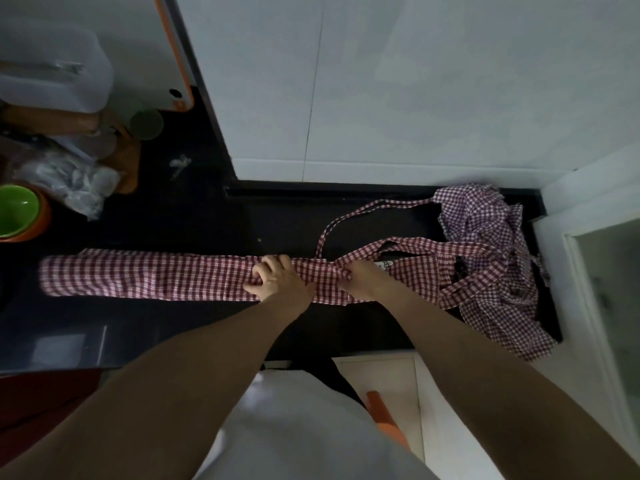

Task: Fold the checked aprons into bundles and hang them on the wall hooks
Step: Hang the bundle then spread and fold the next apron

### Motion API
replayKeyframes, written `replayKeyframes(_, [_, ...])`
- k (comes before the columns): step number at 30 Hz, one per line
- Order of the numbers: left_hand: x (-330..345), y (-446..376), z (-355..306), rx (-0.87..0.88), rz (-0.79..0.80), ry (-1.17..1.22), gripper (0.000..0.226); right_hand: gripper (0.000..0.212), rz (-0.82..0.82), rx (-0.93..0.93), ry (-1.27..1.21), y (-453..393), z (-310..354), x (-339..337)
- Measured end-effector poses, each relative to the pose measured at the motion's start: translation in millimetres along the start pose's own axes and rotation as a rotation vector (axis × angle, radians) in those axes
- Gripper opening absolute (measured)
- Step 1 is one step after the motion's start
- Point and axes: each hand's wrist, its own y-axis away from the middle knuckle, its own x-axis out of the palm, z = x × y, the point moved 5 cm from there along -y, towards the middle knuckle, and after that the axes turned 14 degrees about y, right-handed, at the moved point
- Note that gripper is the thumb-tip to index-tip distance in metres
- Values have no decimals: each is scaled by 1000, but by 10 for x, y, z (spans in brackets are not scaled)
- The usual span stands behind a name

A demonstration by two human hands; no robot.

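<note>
A red-and-white checked apron (138,275) lies folded into a long narrow strip across the black counter (194,223). My left hand (273,280) grips the strip near its middle, fingers curled into the cloth. Just to the right, my right hand (358,277) pinches the fabric where the bib and straps begin. A strap (349,216) loops away toward the back. A purple checked apron (481,213) lies crumpled at the back right, and more red checked cloth (498,313) is heaped at the right end, hanging over the counter's front edge.
A green bowl (15,211) stacked in an orange one sits at the far left, beside a crumpled plastic bag (69,181) and a white container (52,67). A dark cup (146,123) stands near the white tiled wall (415,81). No hooks are in view.
</note>
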Motion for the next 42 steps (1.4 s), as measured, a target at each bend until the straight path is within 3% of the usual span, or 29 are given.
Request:
replayKeyframes(8, [-177, -161, 106, -56, 33, 38, 105, 32, 35, 21, -14, 280, -809, -34])
replayKeyframes(14, [-170, -149, 130, -52, 10, 14, 104, 43, -23, -89, -221, 449, -836, -39])
replayKeyframes(18, [-219, -164, 186, -73, 6, 14, 109, 45, 77, -144, -34, 527, -881, 30])
replayKeyframes(21, [-261, -187, 240, -75, 14, 19, 110, 5, 2, -70, 76, 549, -1041, 3])
replayKeyframes(23, [-291, -201, 304, -78, 10, 8, 109, 18, -94, 22, 137, 542, -1222, -48])
replayKeyframes(26, [-359, -238, 424, -73, 5, -11, 111, 19, -307, 81, 172, 590, -1551, -140])
replayKeyframes(30, [-457, -286, 572, -80, 10, -24, 117, 4, -525, 179, -80, 801, -1975, -268])
replayKeyframes(37, [-460, -281, 610, -70, -12, 1, 114, 22, -873, 283, -498, 1201, -2161, -547])
replayKeyframes(39, [-466, -283, 616, -72, -15, 0, 114, 23, -761, 331, -743, 1205, -2275, -531])
replayKeyframes(42, [-466, -282, 612, -75, -10, 3, 114, 24, -260, 281, -1339, 1160, -2240, -292])
